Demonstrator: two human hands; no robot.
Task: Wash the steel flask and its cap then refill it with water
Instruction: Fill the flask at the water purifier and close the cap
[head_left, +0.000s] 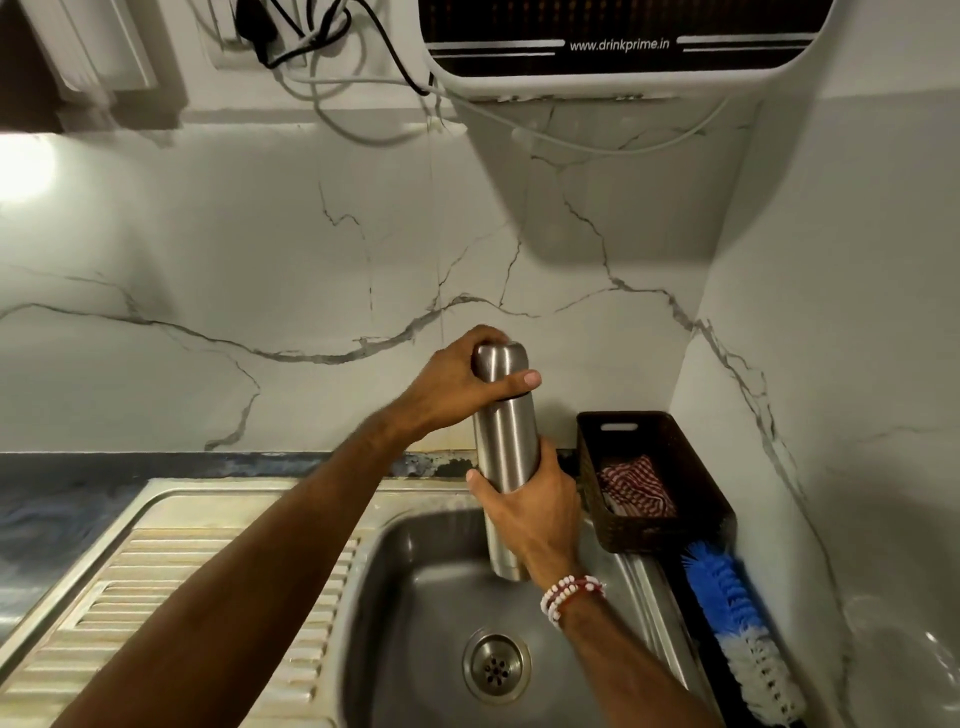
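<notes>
A tall steel flask (505, 441) stands upright in the air above the steel sink basin (431, 597). Its rounded steel cap (497, 361) sits on top of it. My left hand (457, 387) grips the cap, with the thumb across its front. My right hand (535, 506), with a beaded bracelet at the wrist, is wrapped round the lower half of the flask's body. The flask's bottom end shows below my right hand, over the basin.
A dark woven basket (654, 467) with a checked cloth stands right of the sink. A blue and white bottle brush (737, 623) lies in front of it. A ribbed drainboard (156, 597) lies at left, a drain (496, 667) below. A water purifier (618, 47) hangs on the wall.
</notes>
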